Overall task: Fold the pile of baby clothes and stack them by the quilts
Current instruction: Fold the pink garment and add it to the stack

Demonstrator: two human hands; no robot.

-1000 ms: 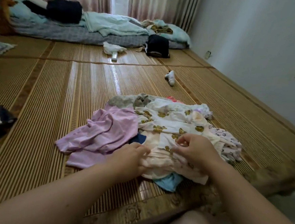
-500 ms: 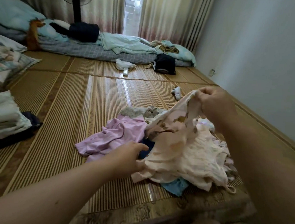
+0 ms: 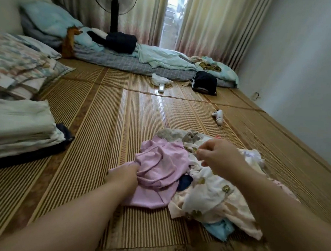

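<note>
Quilts (image 3: 16, 125) lie left of pile (image 3: 205, 188); sock (image 3: 218, 116), fan (image 3: 115, 0) farther off.

The floor is covered with woven bamboo mats (image 3: 142, 107) that shine where the daylight falls on them. This light comes through a narrow gap (image 3: 172, 17) between long pale striped curtains (image 3: 208, 23) at the far end, where a black standing fan (image 3: 115, 2) is behind a low mattress (image 3: 130, 64). On the right is a plain pale wall (image 3: 304, 67).
</note>
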